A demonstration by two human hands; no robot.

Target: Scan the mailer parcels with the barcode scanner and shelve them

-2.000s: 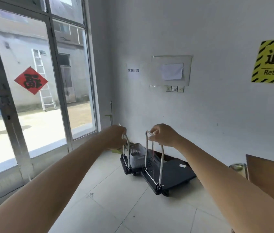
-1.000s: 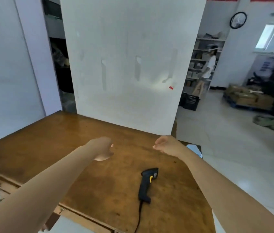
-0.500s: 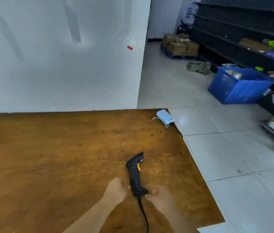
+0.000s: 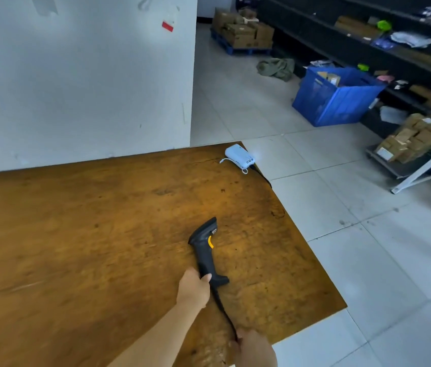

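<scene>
Gripping the lower handle of the barcode scanner (image 4: 203,247): left hand (image 4: 194,288), fingers curled round the grip, thumb lying on its side. The scanner is black with a yellow trigger. It sits low on the brown wooden surface (image 4: 76,234), toward the near right corner, with its head pointing away from the person. Whether it rests fully on the wood cannot be told.

Right hand (image 4: 256,349): at the near edge of the surface, partly cut off by the frame. The scanner's black cable (image 4: 222,307) runs from the handle base straight into its curled fingers, so it appears to pinch the cable.

Other items on the surface: a small white device (image 4: 239,155) with a short cord at the far right corner, well apart from the scanner.

Surroundings:
- A white wall panel (image 4: 76,75) stands along the far edge of the surface and blocks the view beyond. It has a red tag (image 4: 167,26) near its top right.
- The tiled floor (image 4: 341,234) lies to the right of the surface.
- Dark shelving (image 4: 341,46) runs along the far right and holds cartons and a pale crumpled packet (image 4: 410,39). Whether that is a mailer cannot be told.
- A blue crate (image 4: 341,104) stands on the floor just in front of the shelving, between it and the surface, with items inside.
- A cart (image 4: 404,169) loaded with small cardboard boxes (image 4: 415,136) is at the right edge, near the shelving.
- A blue pallet stacked with brown cartons (image 4: 243,33) stands at the back, and a green cloth heap (image 4: 276,67) lies on the floor near it.
</scene>
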